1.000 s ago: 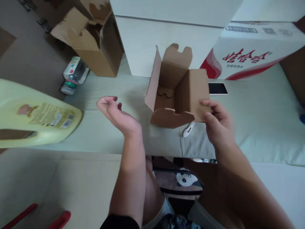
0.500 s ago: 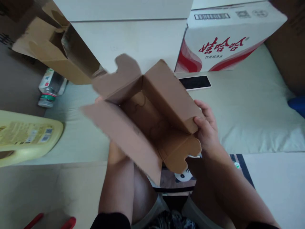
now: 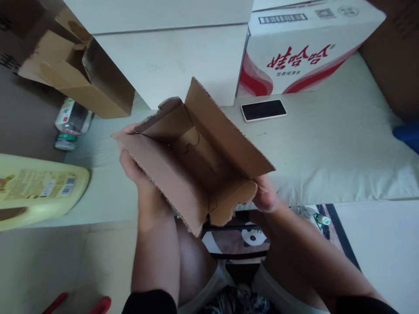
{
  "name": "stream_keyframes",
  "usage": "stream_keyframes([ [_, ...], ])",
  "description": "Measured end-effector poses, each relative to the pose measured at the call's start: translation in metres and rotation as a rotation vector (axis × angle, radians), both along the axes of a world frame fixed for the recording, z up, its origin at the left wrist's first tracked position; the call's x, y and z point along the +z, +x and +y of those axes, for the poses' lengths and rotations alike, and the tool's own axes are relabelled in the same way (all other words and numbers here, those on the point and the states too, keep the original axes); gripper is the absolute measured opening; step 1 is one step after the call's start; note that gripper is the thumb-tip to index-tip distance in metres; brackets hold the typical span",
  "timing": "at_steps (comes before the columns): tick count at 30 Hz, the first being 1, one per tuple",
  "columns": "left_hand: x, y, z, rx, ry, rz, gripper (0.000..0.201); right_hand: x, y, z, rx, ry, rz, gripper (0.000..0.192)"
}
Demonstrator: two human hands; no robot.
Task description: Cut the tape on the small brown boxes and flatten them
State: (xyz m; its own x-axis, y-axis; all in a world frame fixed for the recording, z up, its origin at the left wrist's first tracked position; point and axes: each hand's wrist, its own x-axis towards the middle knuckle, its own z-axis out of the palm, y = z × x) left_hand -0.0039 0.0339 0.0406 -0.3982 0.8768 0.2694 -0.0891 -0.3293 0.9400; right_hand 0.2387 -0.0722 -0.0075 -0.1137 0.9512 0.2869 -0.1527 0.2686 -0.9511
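Note:
I hold a small brown cardboard box (image 3: 193, 161) up over my lap, its open top tilted toward me and its flaps spread. My left hand (image 3: 132, 168) grips the box from the left side and underneath. My right hand (image 3: 265, 196) grips its lower right corner, mostly hidden behind the flap. The inside of the box holds nothing I can see.
A black phone (image 3: 263, 110) lies on the pale cushion (image 3: 327, 148). Behind it stand a white and red carton (image 3: 301, 48) and a plain white box (image 3: 176, 56). At left are another open cardboard box (image 3: 75, 74), a lying bottle (image 3: 68, 126) and a yellow jug (image 3: 36, 189).
The box was lifted off the cushion and brought toward me. My left hand, empty a second ago, now grips its left side; my right hand slid down to the lower right corner.

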Motion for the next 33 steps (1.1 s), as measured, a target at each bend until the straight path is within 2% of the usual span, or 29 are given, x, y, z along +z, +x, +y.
stream_keyframes([
  [2, -0.001, 0.001, 0.000, 0.008, 0.156, -0.037, 0.026, -0.002, -0.001, 0.002, -0.010, 0.005, -0.061, 0.085],
  [4, -0.003, 0.002, 0.001, -0.005, 0.319, -0.047, 0.025, -0.002, -0.002, 0.004, -0.061, -0.070, -0.140, 0.068],
  [6, -0.005, 0.002, 0.003, -0.018, 0.402, -0.054, 0.026, -0.002, -0.005, 0.007, -0.122, -0.153, -0.125, 0.059],
  [8, -0.006, 0.003, 0.004, -0.008, 0.365, -0.091, 0.020, -0.003, -0.010, 0.010, -0.144, -0.192, -0.070, 0.059],
  [11, -0.007, 0.003, 0.006, 0.047, 0.211, -0.100, 0.017, -0.002, -0.016, 0.012, -0.160, -0.164, -0.030, 0.057],
  [15, -0.012, -0.001, 0.008, 0.089, 0.066, -0.059, 0.034, -0.002, -0.014, 0.014, -0.172, -0.034, -0.076, 0.046],
  [18, -0.016, -0.003, 0.009, 0.087, 0.052, -0.036, 0.044, -0.003, -0.010, 0.014, -0.107, 0.050, -0.070, 0.040],
  [22, -0.017, -0.001, 0.007, 0.056, 0.012, 0.003, 0.041, 0.000, -0.009, 0.013, -0.111, 0.036, -0.072, 0.049],
  [26, -0.014, 0.002, 0.006, 0.035, -0.008, 0.011, 0.038, 0.010, -0.013, 0.013, -0.178, -0.006, -0.132, 0.034],
  [30, -0.013, 0.002, 0.007, 0.015, 0.018, 0.052, 0.039, 0.013, -0.014, 0.015, -0.163, 0.005, -0.092, 0.025],
  [33, -0.014, -0.001, 0.007, 0.008, 0.017, 0.158, 0.033, 0.012, -0.013, 0.015, -0.150, 0.002, -0.101, 0.022],
])
